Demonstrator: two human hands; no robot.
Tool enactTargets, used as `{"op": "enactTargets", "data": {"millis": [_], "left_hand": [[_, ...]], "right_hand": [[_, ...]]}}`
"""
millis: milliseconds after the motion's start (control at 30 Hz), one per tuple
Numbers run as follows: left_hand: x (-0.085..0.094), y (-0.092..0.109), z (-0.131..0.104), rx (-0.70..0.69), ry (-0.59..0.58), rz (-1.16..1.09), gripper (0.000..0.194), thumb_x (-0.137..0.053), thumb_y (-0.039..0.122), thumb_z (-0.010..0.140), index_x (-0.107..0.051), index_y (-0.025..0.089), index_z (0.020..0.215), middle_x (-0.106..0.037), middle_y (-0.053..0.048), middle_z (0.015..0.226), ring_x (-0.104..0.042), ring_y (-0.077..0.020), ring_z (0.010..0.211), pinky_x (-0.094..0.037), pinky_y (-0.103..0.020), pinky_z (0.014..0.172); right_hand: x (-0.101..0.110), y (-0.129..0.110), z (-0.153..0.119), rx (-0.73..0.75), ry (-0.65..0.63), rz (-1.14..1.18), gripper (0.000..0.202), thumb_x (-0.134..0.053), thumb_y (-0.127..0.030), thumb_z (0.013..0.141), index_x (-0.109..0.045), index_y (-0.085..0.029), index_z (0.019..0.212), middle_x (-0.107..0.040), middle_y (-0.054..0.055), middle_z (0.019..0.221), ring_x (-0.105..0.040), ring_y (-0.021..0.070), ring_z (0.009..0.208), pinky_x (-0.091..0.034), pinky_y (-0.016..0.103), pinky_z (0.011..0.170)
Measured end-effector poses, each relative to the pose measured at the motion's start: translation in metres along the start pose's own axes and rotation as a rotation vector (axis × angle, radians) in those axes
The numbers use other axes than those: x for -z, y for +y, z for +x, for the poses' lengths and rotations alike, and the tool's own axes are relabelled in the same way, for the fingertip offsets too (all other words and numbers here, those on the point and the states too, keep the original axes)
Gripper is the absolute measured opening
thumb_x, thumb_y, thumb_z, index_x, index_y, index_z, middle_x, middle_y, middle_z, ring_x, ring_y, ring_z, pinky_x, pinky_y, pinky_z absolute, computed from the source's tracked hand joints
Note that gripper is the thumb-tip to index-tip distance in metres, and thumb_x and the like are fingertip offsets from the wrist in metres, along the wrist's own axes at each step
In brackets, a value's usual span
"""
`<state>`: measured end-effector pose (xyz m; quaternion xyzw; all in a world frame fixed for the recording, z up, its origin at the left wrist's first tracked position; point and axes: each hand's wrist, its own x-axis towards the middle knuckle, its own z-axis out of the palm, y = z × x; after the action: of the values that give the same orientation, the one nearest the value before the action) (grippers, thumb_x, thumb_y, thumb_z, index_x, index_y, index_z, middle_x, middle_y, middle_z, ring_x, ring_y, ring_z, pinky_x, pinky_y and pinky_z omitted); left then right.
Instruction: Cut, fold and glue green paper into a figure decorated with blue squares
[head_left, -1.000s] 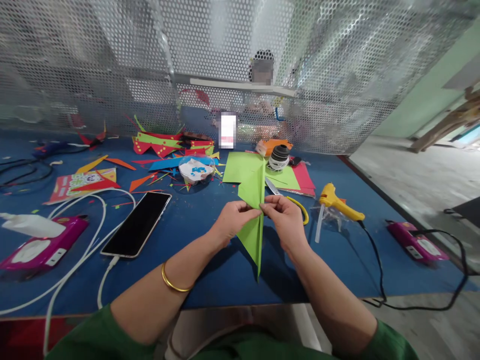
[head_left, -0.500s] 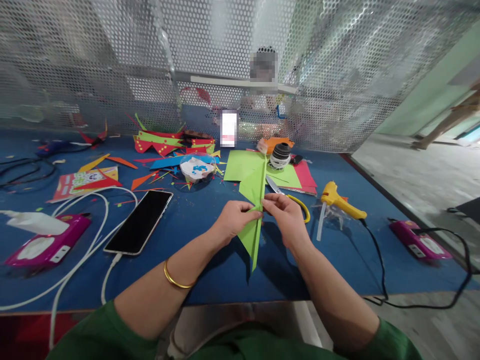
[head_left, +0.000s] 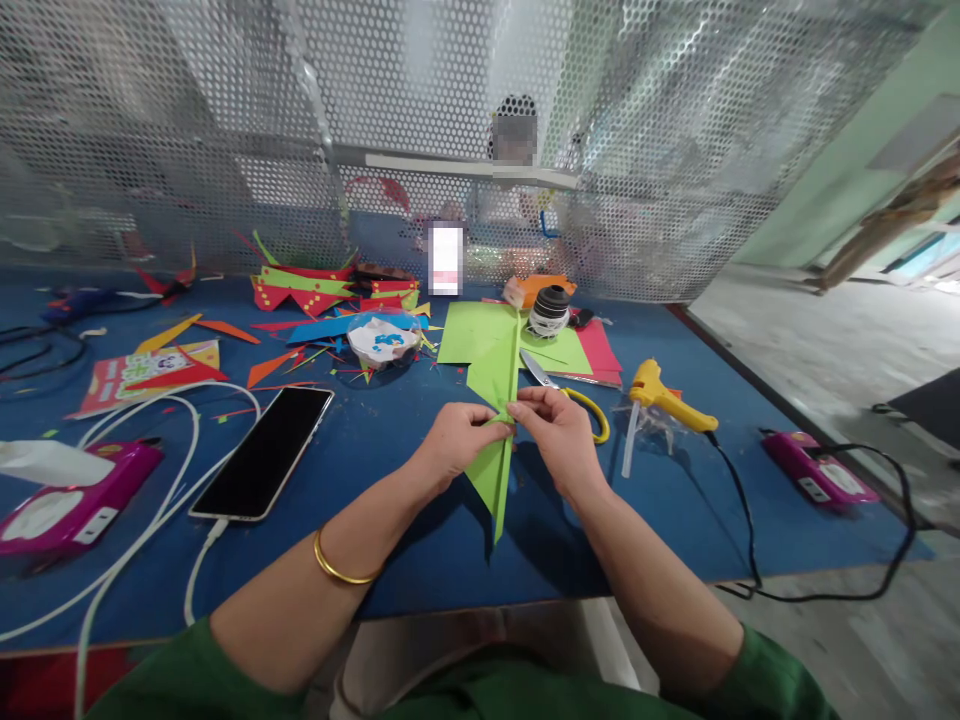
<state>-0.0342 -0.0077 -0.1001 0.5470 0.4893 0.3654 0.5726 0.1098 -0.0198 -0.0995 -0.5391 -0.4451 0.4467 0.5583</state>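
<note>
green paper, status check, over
Left hand and right hand both pinch folded green paper mid-crease, above blue table. Scissors just beyond.

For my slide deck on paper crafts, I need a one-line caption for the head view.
Left hand and right hand pinch a folded green paper above a blue table.

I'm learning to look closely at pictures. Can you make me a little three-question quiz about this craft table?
1. True or false: both hands pinch the green folded paper.
2. Which lies nearest the right hand? A) phone B) scissors C) tape roll
3. What colour is the glue gun?

Key: 1 true. The left hand grips it too. 2 B. 3 yellow.
</note>
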Motion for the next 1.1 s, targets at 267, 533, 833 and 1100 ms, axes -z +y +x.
{"op": "enactTargets", "data": {"millis": [267,533,833,1100], "left_hand": [[0.0003,-0.0045,0.0028,-0.018,-0.046,0.087,0.03,-0.075,0.045,0.059,-0.07,0.015,0.058,-0.053,0.004,0.049,-0.039,-0.0101,0.051,-0.026,-0.024,0.052],[0.0022,-0.0031,0.002,-0.011,-0.047,0.107,0.03,-0.07,0.045,0.064,-0.073,0.015,0.067,-0.061,0.001,0.057,-0.05,-0.0141,0.056,-0.036,-0.026,0.057],[0.0015,0.0002,0.0015,0.025,-0.057,0.117,0.033,-0.072,0.047,0.059,-0.072,0.014,0.065,-0.063,0.001,0.056,-0.05,-0.0136,0.056,-0.035,-0.026,0.057],[0.0028,0.0007,0.0028,-0.002,-0.029,0.125,0.035,-0.072,0.049,0.06,-0.071,0.014,0.062,-0.058,0.002,0.053,-0.044,-0.0116,0.054,-0.032,-0.025,0.055]], "right_hand": [[0.002,0.0063,0.0027,0.013,-0.012,-0.033,0.04,-0.087,-0.041,0.055,-0.064,-0.019,0.079,-0.065,-0.004,0.058,-0.056,0.0125,0.054,-0.043,0.027,0.056],[0.0026,0.0056,0.0029,0.035,-0.01,-0.04,0.041,-0.083,-0.043,0.06,-0.066,-0.019,0.088,-0.071,0.0,0.071,-0.064,0.0164,0.067,-0.048,0.029,0.064],[0.0023,0.0043,0.0024,0.027,-0.01,-0.062,0.041,-0.084,-0.045,0.059,-0.065,-0.019,0.084,-0.07,-0.001,0.065,-0.062,0.0157,0.059,-0.047,0.029,0.059],[0.0025,0.0054,0.0028,0.051,-0.022,-0.081,0.04,-0.082,-0.045,0.062,-0.064,-0.019,0.086,-0.068,-0.002,0.063,-0.062,0.016,0.059,-0.047,0.029,0.059]]}}
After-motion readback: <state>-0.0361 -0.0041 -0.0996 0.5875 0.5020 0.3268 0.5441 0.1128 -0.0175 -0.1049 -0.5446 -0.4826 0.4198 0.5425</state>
